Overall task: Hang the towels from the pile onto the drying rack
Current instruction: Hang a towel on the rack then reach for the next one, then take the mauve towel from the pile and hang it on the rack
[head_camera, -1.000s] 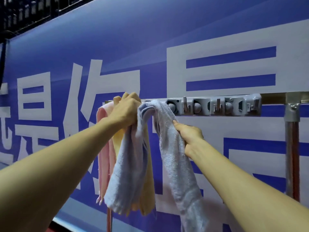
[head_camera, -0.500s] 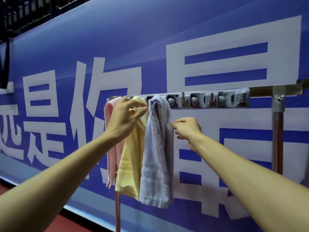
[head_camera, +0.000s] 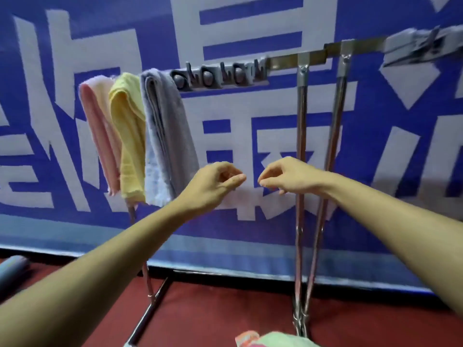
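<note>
**Three towels up, hands empty**

The pile (head_camera: 273, 340) lies on the floor (head_camera: 225, 309) at the bottom edge. Above it, the left hand (head_camera: 213, 184) and right hand (head_camera: 288, 177) hover close together, fingers loosely curled, holding nothing. Beyond, pink towel (head_camera: 100, 131), yellow towel (head_camera: 130, 136) and grey towel (head_camera: 167, 136) hang side by side on the rack (head_camera: 300, 136).

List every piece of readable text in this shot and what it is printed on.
"最": white character on the blue banner, top cropped.
"你": probably, left of it, cropped and partly behind the towels.
Characters at both frame edges: too cropped to read.
Towels, drying rack, hook strip: no text visible.
</note>
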